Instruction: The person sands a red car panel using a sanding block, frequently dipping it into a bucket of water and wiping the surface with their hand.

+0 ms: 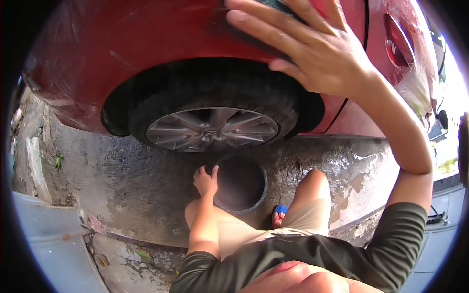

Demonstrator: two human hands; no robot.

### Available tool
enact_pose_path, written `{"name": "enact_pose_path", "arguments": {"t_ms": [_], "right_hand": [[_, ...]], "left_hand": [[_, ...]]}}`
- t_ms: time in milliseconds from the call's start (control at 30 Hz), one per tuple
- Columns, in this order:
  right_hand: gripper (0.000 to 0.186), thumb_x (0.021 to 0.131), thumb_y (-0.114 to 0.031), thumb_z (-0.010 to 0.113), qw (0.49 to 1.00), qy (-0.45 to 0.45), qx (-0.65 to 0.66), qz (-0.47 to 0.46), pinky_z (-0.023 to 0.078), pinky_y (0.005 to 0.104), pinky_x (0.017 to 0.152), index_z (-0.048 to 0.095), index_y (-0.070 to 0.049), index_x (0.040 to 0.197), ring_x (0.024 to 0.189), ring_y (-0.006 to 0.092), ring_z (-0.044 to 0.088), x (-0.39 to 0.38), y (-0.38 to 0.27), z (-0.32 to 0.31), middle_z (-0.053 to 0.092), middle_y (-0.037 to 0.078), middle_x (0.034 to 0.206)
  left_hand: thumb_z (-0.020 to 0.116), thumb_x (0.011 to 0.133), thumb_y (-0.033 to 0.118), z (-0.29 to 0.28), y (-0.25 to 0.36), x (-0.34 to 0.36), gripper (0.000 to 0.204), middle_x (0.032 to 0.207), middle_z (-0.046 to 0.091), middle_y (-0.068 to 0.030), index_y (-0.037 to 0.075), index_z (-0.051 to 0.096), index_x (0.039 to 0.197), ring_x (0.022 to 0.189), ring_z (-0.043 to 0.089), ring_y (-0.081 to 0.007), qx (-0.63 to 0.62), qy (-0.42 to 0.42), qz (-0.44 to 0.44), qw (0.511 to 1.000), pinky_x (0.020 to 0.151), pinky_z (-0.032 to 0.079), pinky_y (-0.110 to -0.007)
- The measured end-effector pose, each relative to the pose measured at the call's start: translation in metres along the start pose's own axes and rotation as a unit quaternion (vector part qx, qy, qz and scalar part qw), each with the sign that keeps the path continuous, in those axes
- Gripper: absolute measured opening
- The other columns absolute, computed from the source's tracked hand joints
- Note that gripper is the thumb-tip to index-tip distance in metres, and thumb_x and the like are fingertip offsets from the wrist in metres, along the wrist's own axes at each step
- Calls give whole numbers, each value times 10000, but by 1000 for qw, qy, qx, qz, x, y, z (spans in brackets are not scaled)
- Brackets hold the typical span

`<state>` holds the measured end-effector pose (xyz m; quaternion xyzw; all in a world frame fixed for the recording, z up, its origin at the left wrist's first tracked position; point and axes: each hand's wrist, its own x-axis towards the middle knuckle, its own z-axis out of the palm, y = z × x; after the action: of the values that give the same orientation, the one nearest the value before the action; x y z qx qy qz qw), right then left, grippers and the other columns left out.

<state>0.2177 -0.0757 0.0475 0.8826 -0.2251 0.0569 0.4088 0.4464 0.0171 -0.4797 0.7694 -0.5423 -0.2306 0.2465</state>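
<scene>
Status: looks partway, my read. Your right hand is up at the red rear quarter panel, above the wheel arch, fingers spread, thumb out to the side. A dark green piece shows between and under those fingers; cloth or sponge, can't tell, the top edge cuts it off. You're not pinching it.

Your left hand is low, fingers loosely bent, thumb apart, nothing visible in it. It's just beside the round dark bucket on the wet concrete; can't tell if it touches the rim. Contents too dark to make out.

Done: the rear door has a wet sheen and pale streaks near the door handle, so I'd say it's been wetted, not dried. Left, judging by looks: the alloy wheel and tyre look dull. Far side of the car isn't visible, so no overall call.

Markings: small emblem on the centre cap. No legible writing anywhere.
</scene>
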Motion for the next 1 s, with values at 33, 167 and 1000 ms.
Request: {"name": "enact_pose_path", "arguments": {"t_ms": [33, 167, 1000], "right_hand": [[1007, 801, -516, 763, 999, -30, -18, 7, -24, 770, 1173, 305, -190, 1637, 1596, 363, 98, -5, -1, -4, 253, -5, 1713], [655, 1068, -542, 324, 991, -50, -92, 80, -54, 606, 1244, 400, -161, 1595, 1583, 354, 185, -102, 18, -3, 414, 33, 1637], [835, 813, -434, 739, 987, -29, -87, 133, 83, 672, 1200, 416, -366, 1580, 1557, 214, 262, -35, -36, 13, 305, -132, 1679]], "left_hand": [[624, 937, 615, -1, 0, -4, 661, 1339, 611, -194, 52, 616, 1282, 1300, 522, -415, -1, -4, -6, 1000, 1051, 431, -558], [645, 931, 599, -15, -12, 7, 656, 1340, 605, -210, 50, 613, 1289, 1289, 527, -420, -1, 4, 1, 1000, 1051, 436, -547], [680, 917, 568, 0, -7, 0, 634, 1319, 617, -191, 67, 605, 1298, 1299, 509, -418, 19, 23, 15, 999, 1037, 444, -559]]}}
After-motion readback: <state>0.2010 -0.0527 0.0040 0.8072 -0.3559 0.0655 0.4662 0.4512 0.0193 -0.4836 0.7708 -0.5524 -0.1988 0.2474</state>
